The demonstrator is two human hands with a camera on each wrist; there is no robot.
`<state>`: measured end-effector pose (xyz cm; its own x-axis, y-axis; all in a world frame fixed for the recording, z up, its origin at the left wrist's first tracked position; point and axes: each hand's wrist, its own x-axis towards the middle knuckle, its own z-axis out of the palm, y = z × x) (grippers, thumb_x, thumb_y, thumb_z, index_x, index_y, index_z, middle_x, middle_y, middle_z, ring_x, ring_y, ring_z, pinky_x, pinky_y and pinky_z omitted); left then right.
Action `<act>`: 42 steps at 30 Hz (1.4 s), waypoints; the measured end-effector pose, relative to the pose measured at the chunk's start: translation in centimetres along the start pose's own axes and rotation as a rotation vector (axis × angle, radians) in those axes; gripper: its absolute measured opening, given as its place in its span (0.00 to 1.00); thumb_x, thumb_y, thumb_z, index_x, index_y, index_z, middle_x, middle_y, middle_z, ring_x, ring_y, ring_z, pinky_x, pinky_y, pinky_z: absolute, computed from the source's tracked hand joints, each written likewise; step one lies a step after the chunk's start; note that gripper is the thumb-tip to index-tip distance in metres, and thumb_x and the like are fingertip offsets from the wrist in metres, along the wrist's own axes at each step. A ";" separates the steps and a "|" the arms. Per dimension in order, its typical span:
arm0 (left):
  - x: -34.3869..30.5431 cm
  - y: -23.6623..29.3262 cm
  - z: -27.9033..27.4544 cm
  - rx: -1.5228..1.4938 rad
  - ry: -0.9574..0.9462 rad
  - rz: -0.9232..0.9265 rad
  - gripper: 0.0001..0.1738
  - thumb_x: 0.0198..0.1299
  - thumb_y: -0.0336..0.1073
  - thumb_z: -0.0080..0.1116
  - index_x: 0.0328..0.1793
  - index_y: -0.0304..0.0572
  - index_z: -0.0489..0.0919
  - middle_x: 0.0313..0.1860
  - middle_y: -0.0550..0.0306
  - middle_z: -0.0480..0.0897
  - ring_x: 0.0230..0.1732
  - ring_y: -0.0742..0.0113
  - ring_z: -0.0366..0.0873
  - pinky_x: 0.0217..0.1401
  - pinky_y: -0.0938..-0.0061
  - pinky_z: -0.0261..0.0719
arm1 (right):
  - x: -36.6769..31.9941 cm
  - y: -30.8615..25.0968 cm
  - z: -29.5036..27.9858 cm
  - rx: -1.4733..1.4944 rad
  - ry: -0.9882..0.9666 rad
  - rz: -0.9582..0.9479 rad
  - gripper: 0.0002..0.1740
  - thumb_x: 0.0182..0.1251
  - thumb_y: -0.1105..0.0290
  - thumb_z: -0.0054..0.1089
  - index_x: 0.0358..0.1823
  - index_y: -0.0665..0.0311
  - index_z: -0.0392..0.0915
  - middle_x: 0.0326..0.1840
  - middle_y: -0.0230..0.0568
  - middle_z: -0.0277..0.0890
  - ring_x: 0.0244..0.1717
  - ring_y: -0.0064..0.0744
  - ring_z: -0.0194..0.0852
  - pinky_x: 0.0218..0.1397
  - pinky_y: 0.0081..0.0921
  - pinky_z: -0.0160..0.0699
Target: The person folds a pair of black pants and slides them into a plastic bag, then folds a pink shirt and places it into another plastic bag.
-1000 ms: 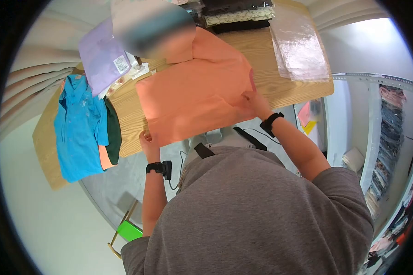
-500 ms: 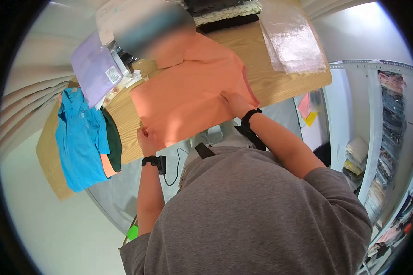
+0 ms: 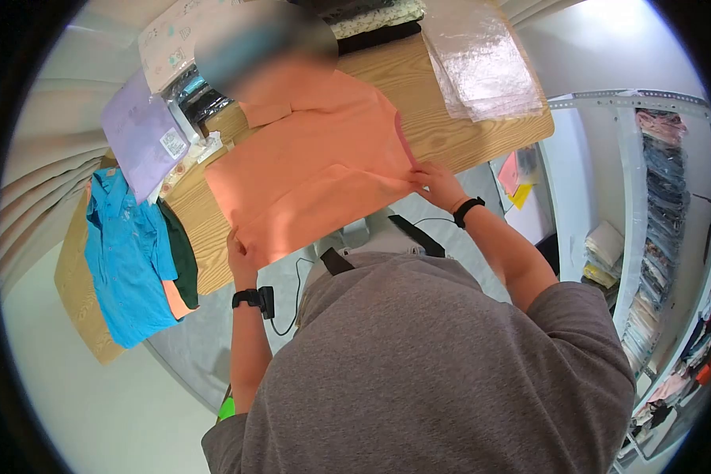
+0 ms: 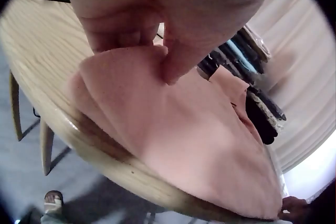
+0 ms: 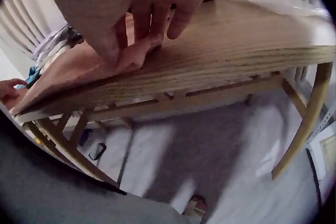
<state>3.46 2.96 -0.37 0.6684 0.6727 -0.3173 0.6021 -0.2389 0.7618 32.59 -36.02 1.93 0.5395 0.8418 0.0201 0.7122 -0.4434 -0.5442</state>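
Observation:
An orange shirt [image 3: 308, 170] lies spread over the wooden table, its near edge along the table's front edge. A darker pink-red band [image 3: 404, 138] runs down its right side. At the near left corner, my left hand [image 3: 242, 254] pinches the cloth between thumb and fingers; the left wrist view shows the shirt fabric [image 4: 173, 124] folding up into that pinch. My right hand [image 3: 441, 186] grips the near right corner beside the pink-red band. From the right wrist, the thumb and fingertips of the right hand [image 5: 136, 8] hold the cloth at the table edge.
Left on the table [image 3: 205, 268] are a blue shirt [image 3: 126, 253] over dark green and orange clothes, and a lilac package [image 3: 142, 134] with a label. Clear plastic bags [image 3: 482, 67] lie at the back right, near folded clothes [image 3: 379, 31]. Shelving [image 3: 628, 197] stands to the right.
My right hand moved left across the shirt, then back out to its near right corner. My left hand stays at the left corner. The head view has shifted, so the table sits further left.

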 end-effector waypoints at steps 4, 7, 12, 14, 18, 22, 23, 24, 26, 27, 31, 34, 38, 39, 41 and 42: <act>1.0 0.9 0.5 -0.105 0.019 0.088 0.27 0.56 0.23 0.53 0.64 0.40 0.68 0.27 0.70 0.63 0.26 0.79 0.59 0.29 0.84 0.61 | -0.4 0.9 1.3 0.067 0.002 0.158 0.12 0.52 0.71 0.59 0.41 0.60 0.77 0.48 0.43 0.74 0.52 0.47 0.70 0.54 0.38 0.71; 0.6 4.1 -0.1 -0.352 -0.018 -0.129 0.25 0.58 0.23 0.51 0.64 0.41 0.69 0.31 0.69 0.66 0.31 0.80 0.63 0.33 0.85 0.65 | -0.5 -0.2 0.2 0.065 0.019 0.170 0.14 0.54 0.72 0.57 0.43 0.61 0.76 0.48 0.44 0.73 0.52 0.47 0.70 0.54 0.37 0.71; 0.8 3.4 -0.2 -0.515 -0.005 -0.217 0.19 0.63 0.26 0.50 0.61 0.38 0.71 0.42 0.61 0.76 0.42 0.76 0.73 0.45 0.82 0.72 | -1.1 0.6 0.9 0.005 0.054 0.051 0.14 0.56 0.73 0.55 0.45 0.63 0.74 0.47 0.46 0.74 0.51 0.49 0.70 0.54 0.37 0.71; 0.8 2.8 -0.5 -0.593 -0.017 -0.215 0.17 0.63 0.26 0.50 0.59 0.37 0.73 0.43 0.62 0.76 0.41 0.77 0.72 0.45 0.83 0.72 | -1.0 0.5 1.1 0.169 0.045 0.388 0.12 0.56 0.74 0.55 0.43 0.64 0.73 0.47 0.46 0.74 0.51 0.50 0.70 0.53 0.37 0.72; 0.8 1.1 -0.3 -0.809 -0.014 -0.256 0.14 0.63 0.28 0.51 0.54 0.36 0.75 0.42 0.63 0.77 0.41 0.78 0.73 0.43 0.84 0.71 | -1.8 1.9 2.7 0.186 0.136 0.457 0.11 0.57 0.74 0.55 0.43 0.64 0.73 0.46 0.45 0.73 0.50 0.50 0.70 0.51 0.37 0.73; 1.0 0.2 0.3 -0.403 -0.080 -0.323 0.13 0.61 0.31 0.55 0.51 0.35 0.78 0.40 0.62 0.78 0.40 0.77 0.73 0.45 0.82 0.71 | -1.5 1.4 2.1 0.057 0.132 0.388 0.13 0.55 0.74 0.55 0.44 0.64 0.74 0.45 0.45 0.73 0.48 0.49 0.70 0.49 0.38 0.73; 1.1 0.1 0.5 -0.336 -0.062 -0.291 0.13 0.60 0.31 0.55 0.50 0.35 0.78 0.39 0.61 0.79 0.39 0.76 0.73 0.45 0.82 0.71 | -1.2 1.0 1.8 0.005 0.109 0.351 0.14 0.54 0.75 0.55 0.44 0.64 0.74 0.45 0.45 0.72 0.48 0.49 0.70 0.48 0.38 0.73; 1.1 0.3 0.6 -0.268 -0.042 -0.259 0.13 0.59 0.31 0.56 0.49 0.34 0.78 0.38 0.61 0.80 0.38 0.75 0.74 0.44 0.82 0.71 | -1.1 1.0 1.7 0.007 0.108 0.344 0.14 0.54 0.75 0.55 0.44 0.64 0.74 0.45 0.45 0.72 0.48 0.49 0.70 0.48 0.38 0.73; 1.1 0.5 0.6 -0.231 -0.026 -0.239 0.14 0.58 0.30 0.54 0.50 0.33 0.78 0.40 0.57 0.80 0.41 0.72 0.74 0.46 0.79 0.71 | -1.0 0.8 1.5 0.056 0.120 0.373 0.16 0.52 0.75 0.55 0.45 0.63 0.74 0.48 0.45 0.72 0.51 0.48 0.69 0.52 0.40 0.70; 0.9 0.7 0.7 -0.193 -0.020 -0.218 0.15 0.57 0.28 0.53 0.51 0.33 0.77 0.42 0.52 0.80 0.44 0.68 0.75 0.49 0.77 0.71 | -0.8 0.2 1.4 0.060 0.116 0.364 0.16 0.52 0.75 0.55 0.45 0.63 0.74 0.48 0.45 0.72 0.51 0.48 0.69 0.52 0.40 0.70; -0.4 4.7 1.5 0.393 0.265 0.319 0.18 0.58 0.30 0.51 0.54 0.35 0.76 0.54 0.44 0.75 0.56 0.55 0.71 0.58 0.67 0.68 | 1.4 -3.4 1.0 -0.173 0.087 0.189 0.19 0.54 0.72 0.52 0.49 0.59 0.75 0.53 0.42 0.70 0.56 0.46 0.66 0.60 0.44 0.62; -0.7 5.2 2.8 0.552 -0.032 0.530 0.22 0.61 0.37 0.50 0.62 0.41 0.71 0.67 0.42 0.64 0.68 0.45 0.58 0.67 0.55 0.57 | 3.8 -5.3 3.6 -0.232 -0.034 -0.142 0.22 0.57 0.68 0.50 0.55 0.56 0.73 0.61 0.41 0.66 0.64 0.43 0.61 0.66 0.44 0.56; -0.7 3.6 5.1 0.856 0.008 0.506 0.28 0.64 0.48 0.46 0.68 0.47 0.65 0.72 0.46 0.57 0.73 0.46 0.51 0.70 0.43 0.47 | 6.8 -7.0 6.0 -0.272 -0.159 -0.266 0.29 0.63 0.61 0.49 0.68 0.50 0.62 0.74 0.42 0.50 0.74 0.40 0.47 0.71 0.45 0.48; -0.6 3.5 5.2 0.906 0.048 0.476 0.30 0.64 0.50 0.45 0.70 0.48 0.63 0.72 0.46 0.57 0.74 0.46 0.50 0.70 0.41 0.44 | 7.2 -7.0 6.1 -0.274 -0.153 -0.274 0.29 0.63 0.61 0.49 0.68 0.50 0.62 0.74 0.42 0.50 0.74 0.40 0.47 0.71 0.45 0.48; -0.3 3.1 5.1 0.861 0.043 0.463 0.29 0.64 0.50 0.45 0.69 0.49 0.64 0.73 0.47 0.57 0.73 0.46 0.50 0.70 0.40 0.44 | 7.4 -7.0 6.1 -0.256 -0.238 -0.179 0.33 0.65 0.60 0.49 0.72 0.47 0.54 0.77 0.39 0.43 0.74 0.40 0.44 0.70 0.51 0.48; -0.2 3.3 5.0 0.814 0.030 0.453 0.28 0.64 0.50 0.45 0.69 0.50 0.65 0.73 0.49 0.57 0.73 0.47 0.50 0.70 0.39 0.43 | 7.5 -7.2 5.7 -0.260 -0.238 -0.187 0.33 0.65 0.60 0.49 0.72 0.47 0.54 0.77 0.39 0.43 0.74 0.40 0.44 0.70 0.51 0.48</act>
<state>7.48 -1.47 -0.58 0.9095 0.4108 -0.0630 0.4153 -0.8926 0.1753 28.93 -24.80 1.24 0.2923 0.9496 -0.1127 0.8948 -0.3132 -0.3182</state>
